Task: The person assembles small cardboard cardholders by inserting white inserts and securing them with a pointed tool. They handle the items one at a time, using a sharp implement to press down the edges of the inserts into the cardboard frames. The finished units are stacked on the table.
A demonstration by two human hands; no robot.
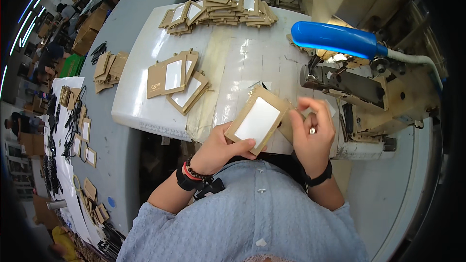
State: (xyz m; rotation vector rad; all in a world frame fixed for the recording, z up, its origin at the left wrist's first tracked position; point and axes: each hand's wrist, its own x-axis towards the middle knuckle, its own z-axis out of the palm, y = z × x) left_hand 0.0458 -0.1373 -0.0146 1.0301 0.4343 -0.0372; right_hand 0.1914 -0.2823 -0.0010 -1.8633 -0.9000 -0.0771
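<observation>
A tan card holder with a white window is tilted up in front of my chest. My left hand grips its lower left corner, with the thumb across the front. Just off the holder's right edge is my right hand, its fingers curled in and slightly blurred. Anything pinched between those fingertips is too small to make out. Another tan piece shows partly behind the holder, beside my right hand.
At the right stands a sewing machine with a blue-covered lamp above its arm. Two groups of card holders lie on the white worktop: a small stack at left and a large pile at the far side. A grey table adjoins it.
</observation>
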